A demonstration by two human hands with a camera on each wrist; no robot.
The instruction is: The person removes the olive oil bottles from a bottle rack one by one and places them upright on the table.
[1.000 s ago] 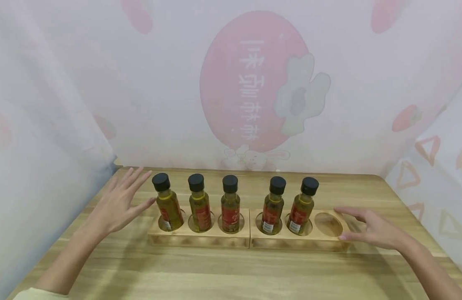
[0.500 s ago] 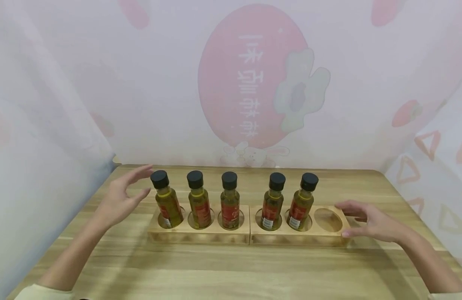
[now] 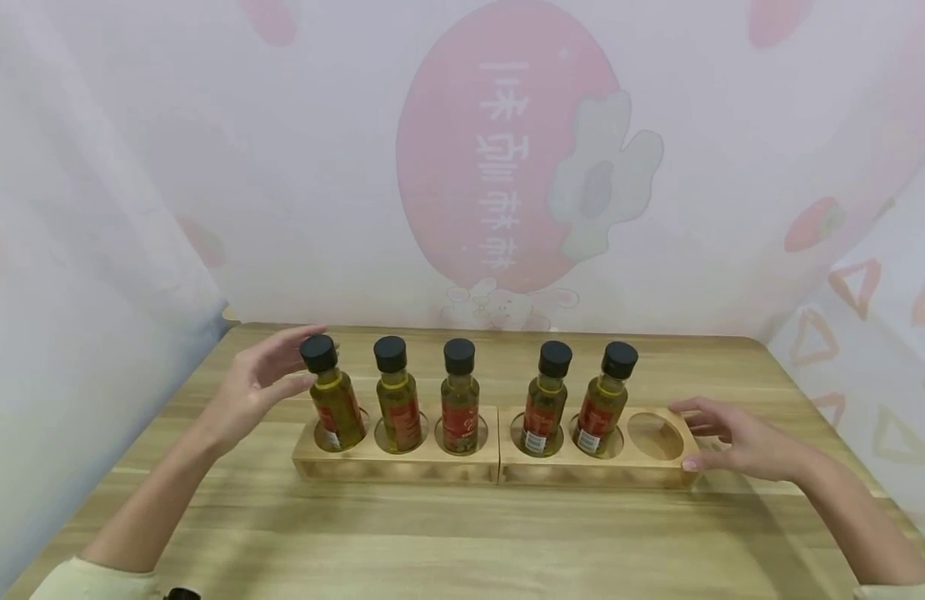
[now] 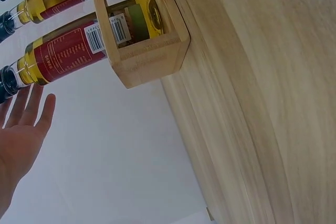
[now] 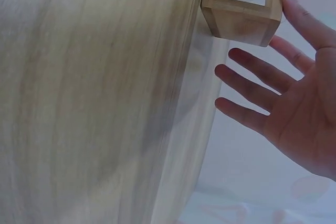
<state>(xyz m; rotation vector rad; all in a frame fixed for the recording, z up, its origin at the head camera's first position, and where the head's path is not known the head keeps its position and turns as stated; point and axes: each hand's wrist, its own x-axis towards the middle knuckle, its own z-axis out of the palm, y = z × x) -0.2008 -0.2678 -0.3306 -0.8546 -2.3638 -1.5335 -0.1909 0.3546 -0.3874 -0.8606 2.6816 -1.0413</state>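
Note:
My left hand (image 3: 254, 385) is at the leftmost oil bottle (image 3: 338, 410), its fingers behind the black cap and its thumb close beside the neck. In the left wrist view those fingers are spread and fairly straight beneath the bottle's cap (image 4: 7, 81). The bottle leans slightly in its round hole in the wooden bottle rack (image 3: 462, 472). At the other end, my right hand (image 3: 747, 446) holds the right-hand rack (image 3: 597, 477) between thumb and index finger, next to a hole without a bottle. The right wrist view shows the other fingers spread loosely past the rack's end (image 5: 244, 24).
Two more bottles, a middle-left one (image 3: 399, 410) and its neighbour (image 3: 461, 412), stand in the left rack. The right rack bears two bottles (image 3: 603, 412). Both racks sit end to end on a wood-grain table (image 3: 462, 542). A pale printed curtain (image 3: 342, 208) encloses the back and sides.
My left hand has moved right to the leftmost bottle's cap, its spread fingers drawing in around it. The right hand stays at the rack's end. The view has shifted slightly.

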